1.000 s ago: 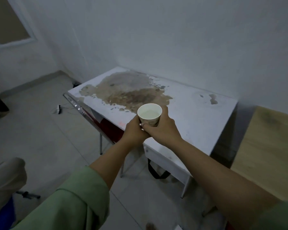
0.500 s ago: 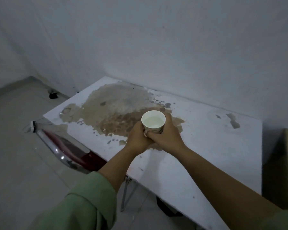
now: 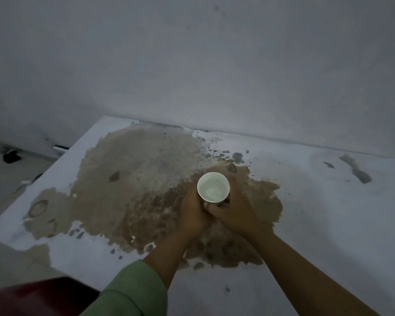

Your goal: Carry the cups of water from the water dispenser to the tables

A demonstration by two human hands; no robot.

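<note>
A white paper cup holding water is upright over the middle of a white table. My left hand wraps its left side and my right hand wraps its right side and front. Both hands hide the lower part of the cup, so I cannot tell whether its base touches the tabletop. The cup is above the right part of a large brown worn patch on the table's surface.
The table stands against a pale wall. A red chair seat lies at the near left under the table's edge. A small dark object and a cable lie on the floor at the far left.
I have moved closer to the table, which now fills the view. Both hands have carried the cup forward and down over the brown patch. The grip is unchanged.
</note>
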